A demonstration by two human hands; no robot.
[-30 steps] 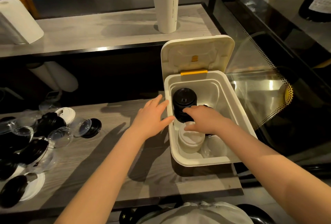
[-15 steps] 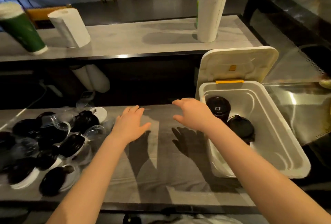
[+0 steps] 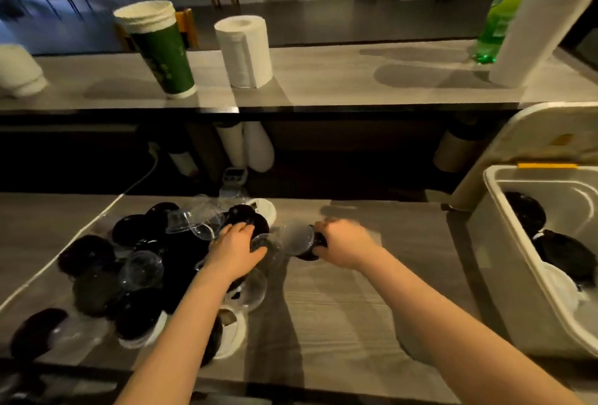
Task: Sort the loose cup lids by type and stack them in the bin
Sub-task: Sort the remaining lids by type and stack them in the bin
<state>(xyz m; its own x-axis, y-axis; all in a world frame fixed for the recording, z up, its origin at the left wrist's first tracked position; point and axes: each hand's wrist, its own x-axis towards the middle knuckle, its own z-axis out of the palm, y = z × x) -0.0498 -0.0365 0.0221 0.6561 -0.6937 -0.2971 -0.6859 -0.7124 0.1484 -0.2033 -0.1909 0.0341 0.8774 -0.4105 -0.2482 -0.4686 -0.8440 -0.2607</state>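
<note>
Nearest on the tabletop (image 3: 336,323), at the front of the heap, flat white lids (image 3: 233,333) lie half under black lids (image 3: 136,323). All look like thin moulded plastic: very light, springy rather than stiff, and likely to skid on the smooth surface if pushed. Taking one by the rim, thumb on top and fingers beneath, should serve better than pressing its centre. Further in, the clear dome lids (image 3: 142,270) look the flimsiest and most slippery, apt to dent or nest in one another. The left hand (image 3: 238,249) lies on the heap with fingers bent over it; blur hides whether its grip has closed on anything. Near it, the right hand (image 3: 344,244) has its grip curled round the edge of a black lid (image 3: 310,251), with a clear lid (image 3: 296,236) just beside. Off to the right the bin (image 3: 498,275) stands open, with black stacks (image 3: 526,213) inside.
</note>
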